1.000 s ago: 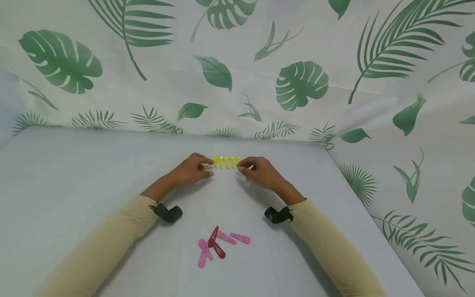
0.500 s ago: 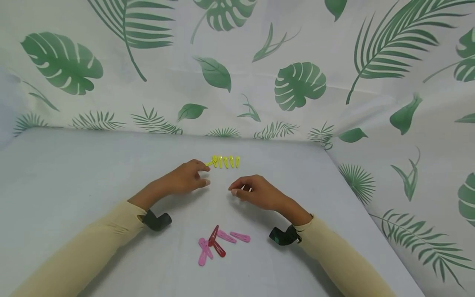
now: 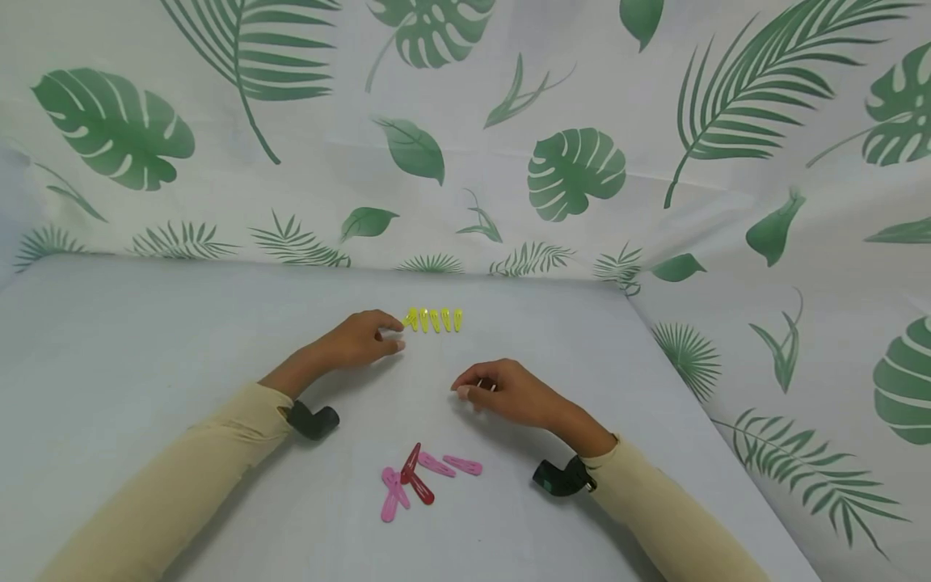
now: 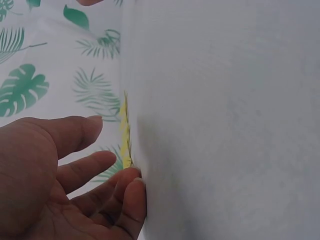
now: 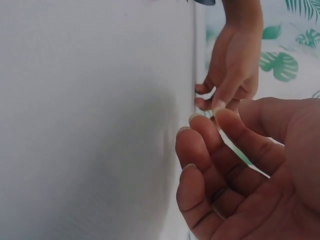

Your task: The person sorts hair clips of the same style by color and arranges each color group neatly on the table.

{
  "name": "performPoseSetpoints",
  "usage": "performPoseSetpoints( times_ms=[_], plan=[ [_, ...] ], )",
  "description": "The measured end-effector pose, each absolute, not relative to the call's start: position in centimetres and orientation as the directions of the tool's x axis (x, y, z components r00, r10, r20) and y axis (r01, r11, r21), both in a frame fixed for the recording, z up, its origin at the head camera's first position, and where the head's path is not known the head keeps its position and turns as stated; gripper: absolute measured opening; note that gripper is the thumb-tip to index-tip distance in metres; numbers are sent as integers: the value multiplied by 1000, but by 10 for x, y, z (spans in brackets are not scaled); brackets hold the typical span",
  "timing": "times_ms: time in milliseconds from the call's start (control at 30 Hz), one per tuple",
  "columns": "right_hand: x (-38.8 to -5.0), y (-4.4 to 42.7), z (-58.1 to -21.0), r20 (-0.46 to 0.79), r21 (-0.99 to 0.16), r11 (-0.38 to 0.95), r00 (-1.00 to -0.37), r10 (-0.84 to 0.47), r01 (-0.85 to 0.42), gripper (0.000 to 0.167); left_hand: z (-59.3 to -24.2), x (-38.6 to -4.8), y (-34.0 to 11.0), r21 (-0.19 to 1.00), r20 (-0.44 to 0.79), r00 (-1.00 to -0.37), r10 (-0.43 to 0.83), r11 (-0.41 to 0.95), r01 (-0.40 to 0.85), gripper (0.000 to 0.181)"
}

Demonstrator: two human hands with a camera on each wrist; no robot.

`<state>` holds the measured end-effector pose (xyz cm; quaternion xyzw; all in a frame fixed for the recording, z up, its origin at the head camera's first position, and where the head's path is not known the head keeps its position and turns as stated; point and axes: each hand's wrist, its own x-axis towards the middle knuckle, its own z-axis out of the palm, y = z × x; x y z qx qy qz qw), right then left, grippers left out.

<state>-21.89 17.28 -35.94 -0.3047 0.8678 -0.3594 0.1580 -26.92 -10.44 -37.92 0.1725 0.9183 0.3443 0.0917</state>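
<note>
Left hand [image 3: 356, 339] and right hand [image 3: 512, 394] both hang loose, gripping nothing I can see.
Yellow hair clips [image 3: 435, 320] lie in a row far along the table [image 3: 218, 339], just beside the left hand; contact is hard to tell. Pink clips [image 3: 462, 465] and red clips [image 3: 422, 490] lie closer in. All look light, stiff and slick, probably best pinched across the long edges.

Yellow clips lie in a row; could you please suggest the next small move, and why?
Perhaps the left hand should ease the slanted yellow clip off its neighbour at the left end, since they seem to overlap and that hand is closest.
</note>
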Motion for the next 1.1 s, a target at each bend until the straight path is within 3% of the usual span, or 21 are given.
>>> performPoseSetpoints(
  times_ms=[267,433,633,900,1100],
  plan=[
    [-215,172,-366,-83,-753,528,-740,-668,-392,20,-378,-263,-98,668,-53,-916,399,695,264,40],
    [-207,169,-368,-97,-746,533,-727,-680,-399,17,-377,-259,-97,633,-5,-900,435,698,335,39],
    [-194,162,-368,-87,-734,498,-664,-742,-461,17,-369,-237,-98,630,49,-825,562,624,462,29],
    [-181,152,-368,-104,-735,487,-632,-768,-472,21,-362,-198,-96,684,15,-717,696,516,515,27],
    [-174,147,-368,-101,-671,512,-619,-779,-536,26,-363,-172,-99,746,17,-663,748,432,506,28]
  ],
)
